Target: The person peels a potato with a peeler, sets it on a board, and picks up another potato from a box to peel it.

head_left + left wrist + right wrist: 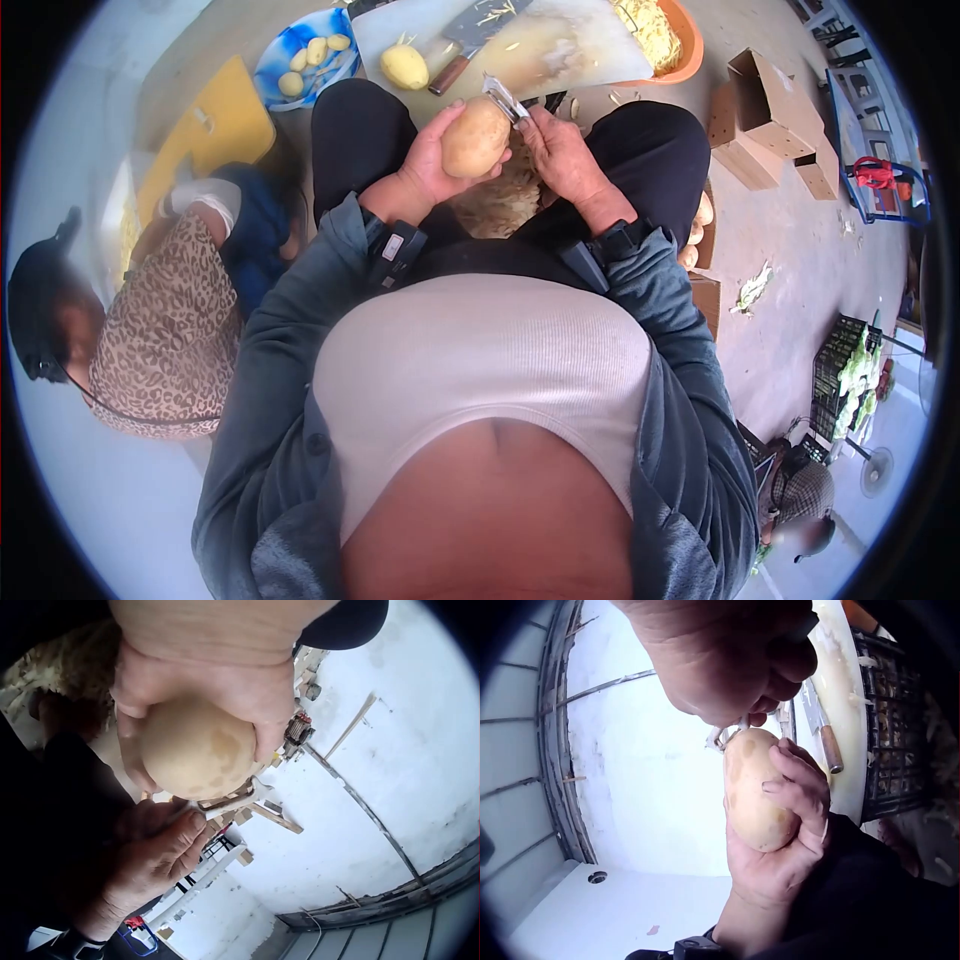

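Note:
My left hand (pixel 430 160) grips a large unpeeled potato (pixel 476 138), its fingers wrapped round the lower side in the right wrist view. Brown skin with darker patches covers what shows of the potato (pixel 759 791). In my right hand (pixel 568 160) is a metal peeler (pixel 505 98), held by its handle, with its head close to the potato's upper end. The left wrist view shows the peeler (pixel 236 801) right beside the potato's far side, thumb along the handle. Both hands are above the gap between the knees.
Ahead lies a cutting board (pixel 560 50) with a peeled potato (pixel 404 67) and a cleaver (pixel 470 45). An orange bowl (pixel 688 50) of shreds stands right, a blue-white basin (pixel 268 72) of potatoes left. Another person (pixel 165 320) sits at left; cardboard boxes (pixel 775 110) stand at right.

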{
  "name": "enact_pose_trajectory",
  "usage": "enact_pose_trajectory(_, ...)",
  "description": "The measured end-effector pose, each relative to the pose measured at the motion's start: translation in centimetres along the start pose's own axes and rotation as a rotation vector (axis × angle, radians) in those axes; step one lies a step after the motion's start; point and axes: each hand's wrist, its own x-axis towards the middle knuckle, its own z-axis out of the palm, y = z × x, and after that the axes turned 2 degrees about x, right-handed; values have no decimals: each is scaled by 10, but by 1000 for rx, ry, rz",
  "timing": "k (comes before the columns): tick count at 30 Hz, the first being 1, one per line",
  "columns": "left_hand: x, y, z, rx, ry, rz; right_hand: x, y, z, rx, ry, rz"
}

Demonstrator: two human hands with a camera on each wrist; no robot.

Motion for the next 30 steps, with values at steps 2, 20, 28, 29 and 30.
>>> enact_pose_trajectory(2,-1,-1,-2,-26,7,-6,-1,0,3,6,-36,39)
enact_pose_trajectory(20,-11,-2,-10,-93,182,50,-11,-10,26,-17,-160,22)
enact_pose_trajectory(28,-10,4,-8,-116,357,98,-12,-17,34,-4,-232,-49)
enact_pose_trajectory(29,-11,4,-7,-116,359,100,-11,-18,33,-21,-257,-27)
enact_pose_trajectory(30,-11,3,-5,-121,358,117,-11,-19,33,-37,-282,-3)
